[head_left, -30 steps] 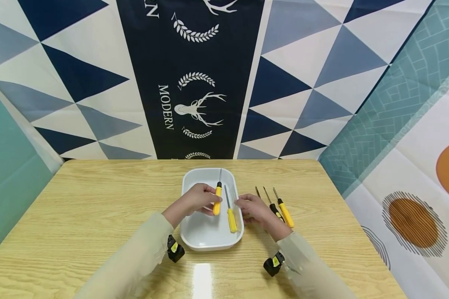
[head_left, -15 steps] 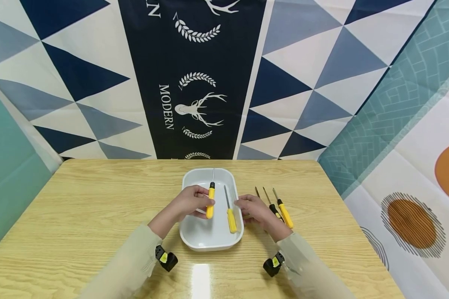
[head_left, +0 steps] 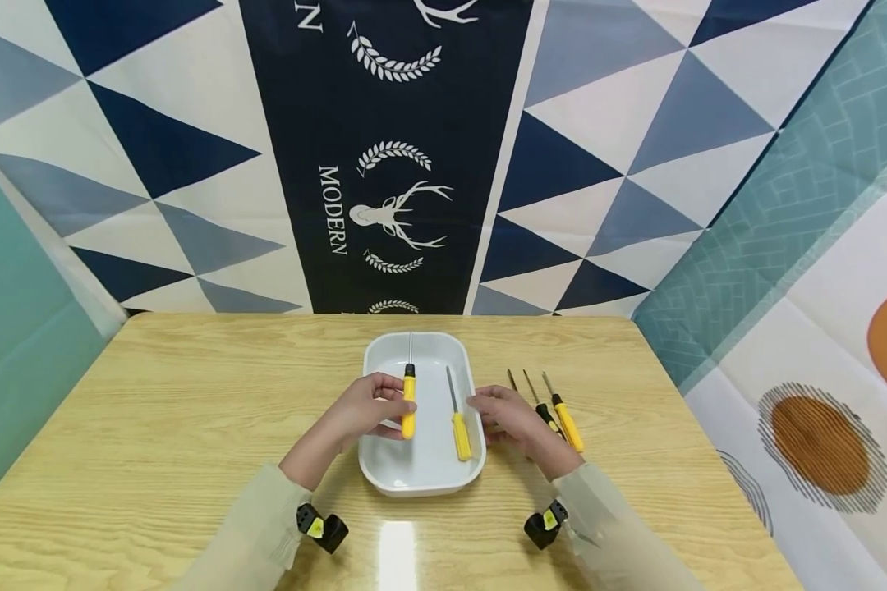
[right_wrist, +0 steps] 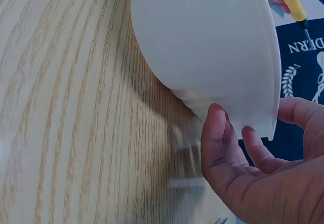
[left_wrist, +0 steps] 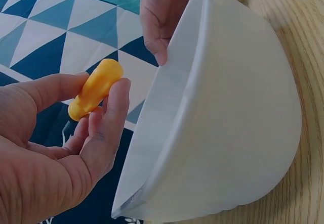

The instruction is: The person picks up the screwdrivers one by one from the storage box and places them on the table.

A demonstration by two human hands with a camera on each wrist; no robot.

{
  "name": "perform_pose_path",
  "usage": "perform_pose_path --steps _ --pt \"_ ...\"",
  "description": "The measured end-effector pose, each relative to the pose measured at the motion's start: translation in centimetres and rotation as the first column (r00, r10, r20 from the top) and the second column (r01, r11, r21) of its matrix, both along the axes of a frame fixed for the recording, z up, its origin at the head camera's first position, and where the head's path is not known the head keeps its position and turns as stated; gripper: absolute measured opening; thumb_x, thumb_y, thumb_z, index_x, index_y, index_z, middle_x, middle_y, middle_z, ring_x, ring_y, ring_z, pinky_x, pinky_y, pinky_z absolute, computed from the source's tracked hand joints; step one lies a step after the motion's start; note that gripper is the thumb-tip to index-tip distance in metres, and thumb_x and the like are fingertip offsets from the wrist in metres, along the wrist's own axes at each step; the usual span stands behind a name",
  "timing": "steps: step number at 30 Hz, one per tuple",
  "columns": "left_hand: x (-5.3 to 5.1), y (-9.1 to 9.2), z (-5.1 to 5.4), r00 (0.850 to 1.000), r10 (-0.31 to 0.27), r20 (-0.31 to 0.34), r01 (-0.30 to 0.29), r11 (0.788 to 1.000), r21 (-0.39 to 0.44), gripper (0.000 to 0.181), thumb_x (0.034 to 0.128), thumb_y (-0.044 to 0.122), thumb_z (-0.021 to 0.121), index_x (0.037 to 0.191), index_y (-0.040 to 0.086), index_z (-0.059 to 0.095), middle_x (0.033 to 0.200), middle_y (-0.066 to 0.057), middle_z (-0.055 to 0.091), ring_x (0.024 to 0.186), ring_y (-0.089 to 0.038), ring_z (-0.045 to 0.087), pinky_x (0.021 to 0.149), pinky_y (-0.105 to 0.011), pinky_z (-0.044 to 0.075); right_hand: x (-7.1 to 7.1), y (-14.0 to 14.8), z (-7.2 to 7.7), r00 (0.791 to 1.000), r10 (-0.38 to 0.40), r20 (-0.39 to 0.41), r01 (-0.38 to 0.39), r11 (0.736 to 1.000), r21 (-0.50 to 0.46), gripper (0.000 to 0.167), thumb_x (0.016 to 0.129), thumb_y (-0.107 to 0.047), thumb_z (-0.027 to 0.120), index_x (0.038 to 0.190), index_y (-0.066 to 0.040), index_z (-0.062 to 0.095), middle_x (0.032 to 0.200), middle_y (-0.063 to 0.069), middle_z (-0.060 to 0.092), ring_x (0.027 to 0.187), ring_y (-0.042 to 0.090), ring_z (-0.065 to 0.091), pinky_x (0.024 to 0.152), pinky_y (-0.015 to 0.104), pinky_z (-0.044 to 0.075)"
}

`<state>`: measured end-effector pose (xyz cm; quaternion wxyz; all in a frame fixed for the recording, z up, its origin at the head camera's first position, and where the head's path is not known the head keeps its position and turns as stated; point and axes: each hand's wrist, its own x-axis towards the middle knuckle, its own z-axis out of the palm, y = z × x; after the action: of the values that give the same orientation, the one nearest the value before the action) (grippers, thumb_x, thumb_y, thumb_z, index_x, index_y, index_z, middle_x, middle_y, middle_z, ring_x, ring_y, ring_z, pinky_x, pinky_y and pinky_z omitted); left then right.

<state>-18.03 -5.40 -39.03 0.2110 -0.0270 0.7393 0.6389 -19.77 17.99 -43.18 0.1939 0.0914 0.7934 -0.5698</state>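
Observation:
A yellow-handled screwdriver [head_left: 409,410] with a black collar is pinched between the thumb and fingers of my left hand [head_left: 367,410]. It is held over the left side of a white plastic tray [head_left: 414,484], its shaft pointing away from me. In the left wrist view the handle end [left_wrist: 104,80] shows between thumb and fingers. Inside the tray, toward the right, lies a second screwdriver [head_left: 461,435] with a plain yellow handle. My right hand [head_left: 513,419] holds the tray's right rim, thumb over the edge and fingers against the outer wall [right_wrist: 217,42].
To the right of the tray on the wooden table [head_left: 214,435] lie more screwdrivers, one yellow-handled [head_left: 566,423] and one black and yellow [head_left: 547,417]. Another thin shaft [head_left: 512,379] is partly hidden by the right hand. A patterned cloth [head_left: 384,164] hangs behind the table.
My left hand has drawn the screwdriver leftward and slightly toward me, from the tray's middle to its left side. The right hand has stayed at the rim.

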Motion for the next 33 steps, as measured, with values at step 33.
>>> perform_pose_path --steps 33 --pt "0.9 -3.2 -0.5 0.997 0.016 -0.076 -0.013 0.999 0.035 0.038 0.0824 0.004 0.067 0.116 -0.001 0.05 0.098 -0.011 0.051 0.077 -0.019 0.059 0.065 -0.036 0.058 0.4 0.2 0.1 1.0 -0.022 -0.016 0.021 0.999 -0.038 0.041 0.092 -0.027 0.057 0.124 -0.002 0.052 0.097 0.011 0.064 0.075 0.016 0.059 0.061 0.028 0.05"
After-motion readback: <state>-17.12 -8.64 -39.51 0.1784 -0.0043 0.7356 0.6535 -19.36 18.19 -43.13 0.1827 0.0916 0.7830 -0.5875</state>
